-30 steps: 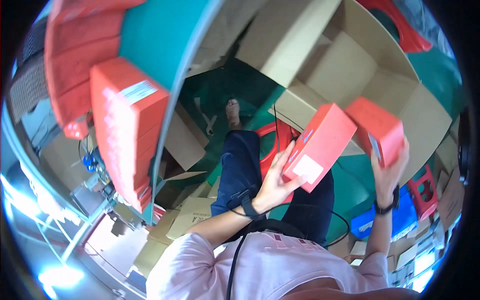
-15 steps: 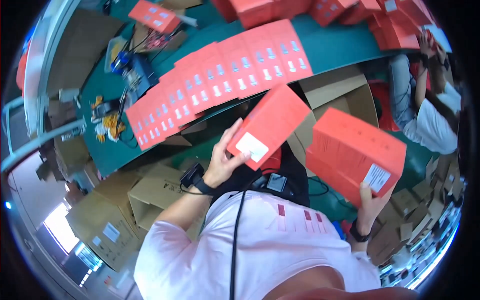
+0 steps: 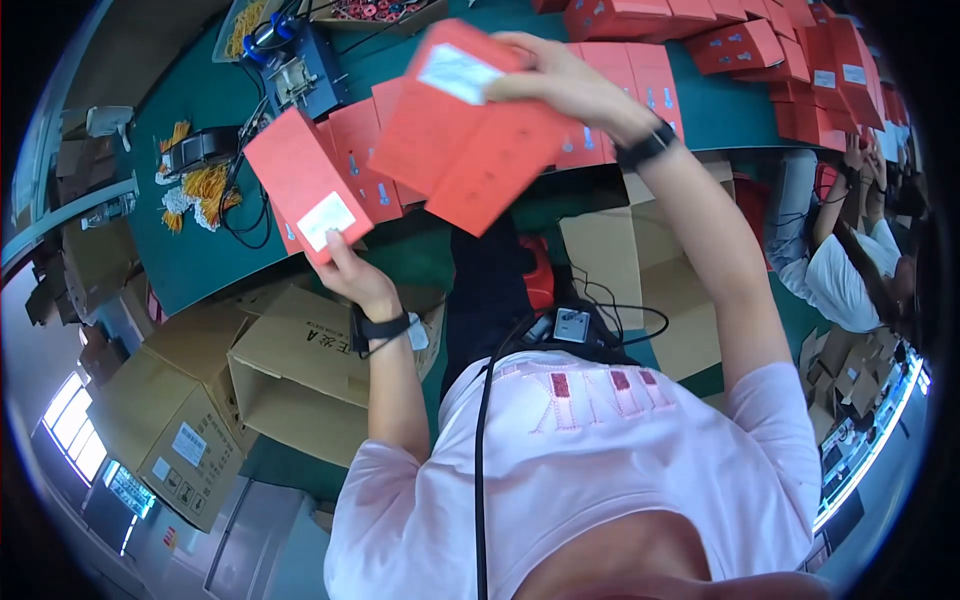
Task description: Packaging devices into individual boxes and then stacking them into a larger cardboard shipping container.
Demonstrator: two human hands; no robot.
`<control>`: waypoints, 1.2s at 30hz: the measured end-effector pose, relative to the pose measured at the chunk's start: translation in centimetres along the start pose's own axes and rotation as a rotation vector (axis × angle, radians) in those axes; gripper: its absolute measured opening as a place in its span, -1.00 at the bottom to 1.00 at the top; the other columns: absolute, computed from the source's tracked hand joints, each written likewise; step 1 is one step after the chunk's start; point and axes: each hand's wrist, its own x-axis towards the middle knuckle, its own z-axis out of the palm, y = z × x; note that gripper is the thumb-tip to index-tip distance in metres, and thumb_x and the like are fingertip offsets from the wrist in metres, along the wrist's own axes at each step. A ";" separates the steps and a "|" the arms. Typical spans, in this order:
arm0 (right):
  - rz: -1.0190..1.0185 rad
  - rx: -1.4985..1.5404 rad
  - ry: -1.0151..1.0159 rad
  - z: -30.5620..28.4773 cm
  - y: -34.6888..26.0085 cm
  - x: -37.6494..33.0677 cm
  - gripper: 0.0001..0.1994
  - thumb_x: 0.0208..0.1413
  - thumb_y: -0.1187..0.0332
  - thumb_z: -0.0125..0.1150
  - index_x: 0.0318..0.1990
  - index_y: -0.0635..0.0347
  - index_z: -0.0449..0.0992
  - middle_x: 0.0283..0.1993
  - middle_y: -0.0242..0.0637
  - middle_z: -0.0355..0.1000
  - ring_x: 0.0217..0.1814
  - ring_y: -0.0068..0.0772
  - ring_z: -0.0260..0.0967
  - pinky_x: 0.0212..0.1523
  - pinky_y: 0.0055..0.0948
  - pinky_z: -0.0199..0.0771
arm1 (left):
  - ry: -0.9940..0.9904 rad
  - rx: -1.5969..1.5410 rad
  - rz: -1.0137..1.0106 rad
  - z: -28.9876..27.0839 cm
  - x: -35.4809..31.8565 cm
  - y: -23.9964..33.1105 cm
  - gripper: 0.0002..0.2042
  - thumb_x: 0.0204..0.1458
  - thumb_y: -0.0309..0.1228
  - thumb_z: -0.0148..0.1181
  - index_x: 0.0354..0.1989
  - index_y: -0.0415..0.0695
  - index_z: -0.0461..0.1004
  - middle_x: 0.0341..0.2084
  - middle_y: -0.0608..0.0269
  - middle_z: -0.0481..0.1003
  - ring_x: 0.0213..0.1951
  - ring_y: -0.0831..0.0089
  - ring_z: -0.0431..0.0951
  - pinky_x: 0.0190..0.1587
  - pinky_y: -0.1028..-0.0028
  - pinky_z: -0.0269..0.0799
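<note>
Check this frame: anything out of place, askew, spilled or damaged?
The piled red boxes on the right of the table sit askew, at mixed angles, unlike the orderly row of red boxes along its near edge. No spill or damage shows, though the held boxes in the right hand are blurred.

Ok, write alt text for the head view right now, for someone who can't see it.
A left hand holds a red box and a right hand holds blurred red packaging near the front edge of a green table. More red boxes lie on the table, cardboard cartons stand at lower left, and another person is at far right.
</note>
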 end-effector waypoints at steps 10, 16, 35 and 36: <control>-0.224 -0.450 0.248 2.4 1.2 6.9 -0.16 0.15 -0.03 0.29 0.45 0.25 0.10 0.27 0.14 0.25 0.31 0.11 0.20 0.30 0.01 0.19 | 0.212 0.805 0.486 -2.4 0.1 -1.9 -0.41 0.27 -0.24 0.13 0.31 -0.46 0.18 0.33 -0.30 0.15 0.29 -0.11 0.22 0.29 0.02 0.16; -0.023 -0.113 0.936 -5.9 10.4 -11.5 0.02 0.04 -0.13 0.39 0.47 0.34 0.02 0.40 0.20 0.19 0.30 -0.03 0.32 0.24 -0.20 0.36 | -1.132 0.521 0.460 4.6 -9.7 2.5 -0.48 -0.06 -0.38 0.39 0.13 -0.23 0.47 0.07 -0.02 0.47 0.18 -0.05 0.39 0.29 0.09 0.23; 0.819 -0.078 1.103 -8.4 22.2 -53.1 -0.25 0.20 0.14 0.31 0.45 0.26 0.14 0.19 -0.07 0.41 0.05 -0.36 0.45 0.05 -0.45 0.41 | -1.502 2.254 -0.480 -13.4 7.4 -11.5 -0.23 0.09 0.18 0.13 0.27 -0.24 0.34 0.15 -0.21 0.46 0.15 -0.12 0.49 0.18 0.08 0.42; 0.728 -0.027 1.172 -9.7 15.9 -50.1 -0.28 0.23 0.14 0.28 0.45 0.25 0.16 0.23 -0.07 0.40 0.10 -0.35 0.45 0.10 -0.43 0.41 | -1.528 2.278 -0.395 -15.7 8.5 -9.5 -0.26 0.07 0.15 0.19 0.24 -0.24 0.38 0.14 -0.21 0.46 0.12 -0.12 0.51 0.17 0.08 0.43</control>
